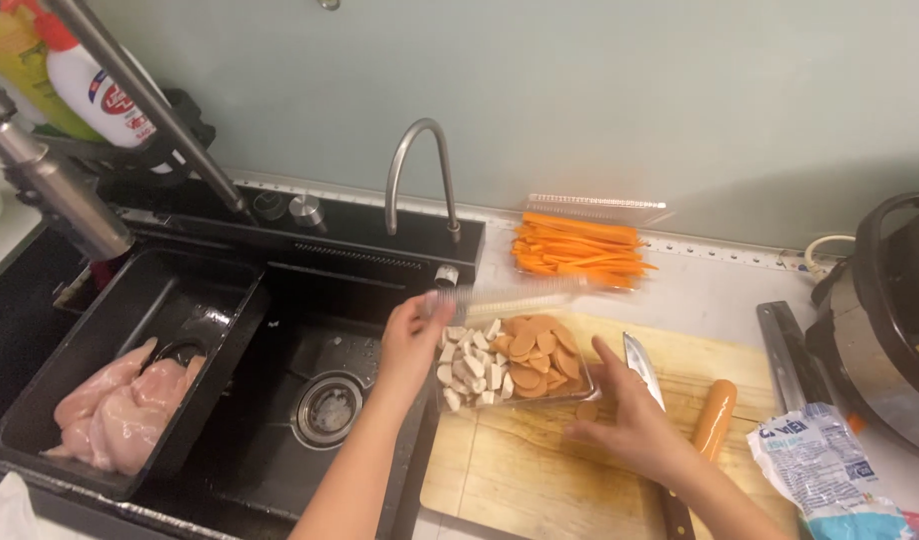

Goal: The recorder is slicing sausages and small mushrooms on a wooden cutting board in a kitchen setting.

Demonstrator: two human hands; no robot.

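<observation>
Head view, left hand [412,345] fingers clamped on clear tray [510,365] of sliced sausage, right hand [628,420] fingers apart.

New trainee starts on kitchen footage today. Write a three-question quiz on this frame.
1. True or false: the knife is held in a hand.
2. What lies in the black tub in the sink? A raw chicken, B carrot sticks, C sausage
3. Which hand grips the clear tray of sliced food by its left edge?

Key: 1 false, it lies on the cutting board. 2 A. 3 the left hand; the right hand hovers nearby, open.
</observation>
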